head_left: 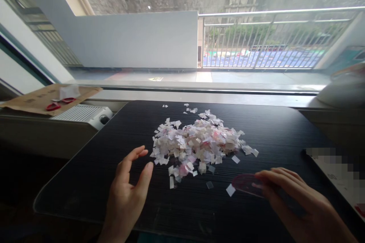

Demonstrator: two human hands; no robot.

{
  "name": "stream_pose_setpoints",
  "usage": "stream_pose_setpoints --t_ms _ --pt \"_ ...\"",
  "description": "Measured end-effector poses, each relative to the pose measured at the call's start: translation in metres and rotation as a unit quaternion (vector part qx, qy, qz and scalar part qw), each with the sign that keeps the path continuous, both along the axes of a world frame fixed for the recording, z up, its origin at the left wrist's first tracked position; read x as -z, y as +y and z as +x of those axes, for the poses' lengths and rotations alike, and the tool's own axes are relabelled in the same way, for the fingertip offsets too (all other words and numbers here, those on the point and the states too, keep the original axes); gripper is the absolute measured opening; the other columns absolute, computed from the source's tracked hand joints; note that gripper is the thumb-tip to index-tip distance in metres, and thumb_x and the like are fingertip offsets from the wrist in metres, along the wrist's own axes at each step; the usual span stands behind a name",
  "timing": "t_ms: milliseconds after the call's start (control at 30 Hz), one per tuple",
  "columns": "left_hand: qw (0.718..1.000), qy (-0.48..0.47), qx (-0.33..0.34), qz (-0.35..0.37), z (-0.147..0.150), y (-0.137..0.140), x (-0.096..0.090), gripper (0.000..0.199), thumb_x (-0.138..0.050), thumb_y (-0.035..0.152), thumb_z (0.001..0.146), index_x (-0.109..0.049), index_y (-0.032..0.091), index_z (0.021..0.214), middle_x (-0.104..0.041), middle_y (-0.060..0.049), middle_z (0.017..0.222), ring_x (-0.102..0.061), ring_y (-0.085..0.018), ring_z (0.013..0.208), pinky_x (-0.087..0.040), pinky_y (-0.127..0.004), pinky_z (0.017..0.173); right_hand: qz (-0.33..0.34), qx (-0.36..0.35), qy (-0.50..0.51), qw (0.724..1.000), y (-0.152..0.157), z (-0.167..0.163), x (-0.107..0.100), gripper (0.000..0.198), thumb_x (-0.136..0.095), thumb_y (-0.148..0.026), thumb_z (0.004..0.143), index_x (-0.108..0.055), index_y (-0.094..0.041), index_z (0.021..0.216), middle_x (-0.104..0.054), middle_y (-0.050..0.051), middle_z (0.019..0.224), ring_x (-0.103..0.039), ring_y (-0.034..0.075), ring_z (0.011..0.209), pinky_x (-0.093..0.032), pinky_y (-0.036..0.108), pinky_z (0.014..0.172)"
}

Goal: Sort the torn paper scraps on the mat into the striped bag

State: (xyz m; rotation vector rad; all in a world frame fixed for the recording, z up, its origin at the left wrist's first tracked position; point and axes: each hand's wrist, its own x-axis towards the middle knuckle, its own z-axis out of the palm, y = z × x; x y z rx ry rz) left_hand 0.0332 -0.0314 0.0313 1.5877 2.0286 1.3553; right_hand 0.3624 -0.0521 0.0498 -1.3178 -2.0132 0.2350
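A heap of small cut paper pieces, mostly white with some pink, is spread over the middle of the black table. At the heap's left, my left hand is raised with thumb and fingers apart and nothing between them. My right hand, to the right of the heap, grips a pink see-through plastic protractor by its right end; my fingers hide that end. One loose white paper square lies at the protractor's left tip. A few clear squares lie in front of the heap.
Red-handled scissors rest on a brown paper bag at the far left, beside a white radiator. A dark-edged, partly blurred-out object lies at the table's right. Behind the table is a window sill.
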Motion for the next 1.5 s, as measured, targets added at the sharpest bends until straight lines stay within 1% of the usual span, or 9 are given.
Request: stream_pose_setpoints --t_ms 100,300,500,667,833,1033,1200,1300,1500 --pt "1.000 -0.005 -0.001 0.001 0.001 0.001 -0.001 0.042 -0.057 0.043 0.079 -0.053 0.028 0.118 -0.061 -0.002 0.115 -0.053 -0.023 0.112 -0.040 -0.037 0.097 -0.012 0.006 -0.001 1.000 -0.001 -0.001 0.002 0.016 -0.055 -0.024 0.087 -0.062 -0.027 0.102 -0.067 0.001 0.088 -0.064 0.016 0.081 -0.054 0.024 0.069" --pt "1.000 -0.009 -0.001 0.000 0.003 0.000 -0.002 0.042 -0.056 0.044 0.079 -0.054 0.027 0.118 -0.061 -0.003 0.113 -0.054 -0.024 0.111 -0.042 -0.037 0.095 -0.026 -0.039 -0.003 0.999 -0.010 0.003 -0.003 0.012 -0.058 -0.028 0.084 -0.065 -0.028 0.094 -0.070 0.001 0.086 -0.067 0.017 0.078 -0.056 0.023 0.068" --pt "1.000 -0.010 -0.009 -0.004 0.002 -0.001 -0.003 0.043 -0.057 0.044 0.079 -0.054 0.027 0.119 -0.062 -0.003 0.113 -0.056 -0.024 0.108 -0.042 -0.038 0.094 -0.081 0.007 0.026 0.996 -0.013 0.013 -0.002 0.018 -0.056 -0.037 0.085 -0.069 -0.025 0.092 -0.072 0.003 0.087 -0.069 0.017 0.076 -0.058 0.020 0.066" --pt "1.000 -0.007 -0.008 -0.008 0.001 -0.001 -0.002 0.042 -0.057 0.043 0.079 -0.055 0.027 0.118 -0.062 -0.002 0.113 -0.056 -0.024 0.107 -0.043 -0.038 0.094 -0.108 -0.036 0.041 0.993 -0.020 0.020 0.002 0.013 -0.063 -0.033 0.081 -0.069 -0.025 0.090 -0.073 0.001 0.085 -0.070 0.016 0.076 -0.058 0.016 0.067" --pt "1.000 -0.003 -0.002 0.005 -0.001 0.000 0.002 0.042 -0.057 0.042 0.080 -0.053 0.028 0.119 -0.062 -0.002 0.113 -0.055 -0.024 0.111 -0.040 -0.038 0.097 -0.118 -0.002 0.053 0.992 -0.025 0.030 0.010 0.018 -0.063 -0.032 0.081 -0.068 -0.026 0.097 -0.073 0.001 0.094 -0.071 0.017 0.082 -0.058 0.015 0.066" --pt "1.000 0.005 -0.005 0.001 -0.001 0.000 0.002 0.042 -0.057 0.043 0.080 -0.053 0.029 0.119 -0.063 -0.001 0.113 -0.055 -0.024 0.110 -0.042 -0.038 0.095 -0.144 -0.027 0.054 0.988 -0.032 0.039 0.015 0.018 -0.065 -0.029 0.080 -0.067 -0.028 0.098 -0.073 -0.001 0.092 -0.071 0.016 0.080 -0.058 0.014 0.071" --pt "1.000 0.011 -0.015 -0.007 0.000 0.000 0.000 0.042 -0.056 0.046 0.080 -0.054 0.029 0.119 -0.063 0.000 0.113 -0.056 -0.025 0.107 -0.043 -0.039 0.091 -0.145 -0.002 0.039 0.989 -0.039 0.049 0.021 0.023 -0.065 -0.030 0.080 -0.064 -0.029 0.103 -0.072 -0.001 0.101 -0.070 0.016 0.087 -0.057 0.013 0.074" --pt "1.000 0.011 -0.014 -0.007 0.000 0.001 -0.001 0.043 -0.056 0.046 0.079 -0.054 0.029 0.119 -0.063 -0.001 0.113 -0.056 -0.025 0.108 -0.044 -0.037 0.088 -0.152 -0.011 0.026 0.988 -0.041 0.051 0.023 0.024 -0.066 -0.030 0.079 -0.065 -0.028 0.103 -0.072 -0.001 0.101 -0.070 0.018 0.088 -0.058 0.014 0.073" --pt "1.000 0.009 -0.016 -0.003 0.001 0.001 -0.001 0.042 -0.057 0.046 0.079 -0.055 0.029 0.118 -0.063 0.000 0.112 -0.056 -0.024 0.108 -0.046 -0.033 0.083 -0.139 -0.024 0.045 0.989 -0.042 0.040 0.011 0.021 -0.065 -0.031 0.080 -0.067 -0.027 0.100 -0.072 0.002 0.100 -0.070 0.019 0.087 -0.058 0.015 0.068"
